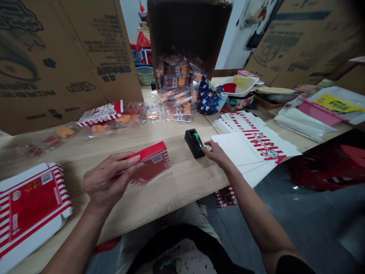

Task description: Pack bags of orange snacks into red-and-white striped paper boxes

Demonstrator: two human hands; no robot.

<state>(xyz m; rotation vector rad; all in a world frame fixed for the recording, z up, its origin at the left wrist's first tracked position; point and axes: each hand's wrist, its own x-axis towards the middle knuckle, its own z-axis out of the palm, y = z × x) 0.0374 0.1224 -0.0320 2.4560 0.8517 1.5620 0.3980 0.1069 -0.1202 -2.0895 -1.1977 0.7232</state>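
My left hand (111, 179) is closed around a small red carton (151, 167) with striped edges and a barcode label, tilted above the wooden table. To its right, a black tape dispenser (194, 146) with a green core stands on the table. My right hand (215, 152) is at the dispenser's front end, thumb and forefinger pinched at the tape's free end; the strip itself is hard to make out.
Flat striped cartons (256, 137) lie stacked on the right, and more (37, 201) at the left edge. Clear packets of orange pieces (179, 102) spill from an open cardboard box (189, 30). A blue patterned bag (209, 97) sits beside them.
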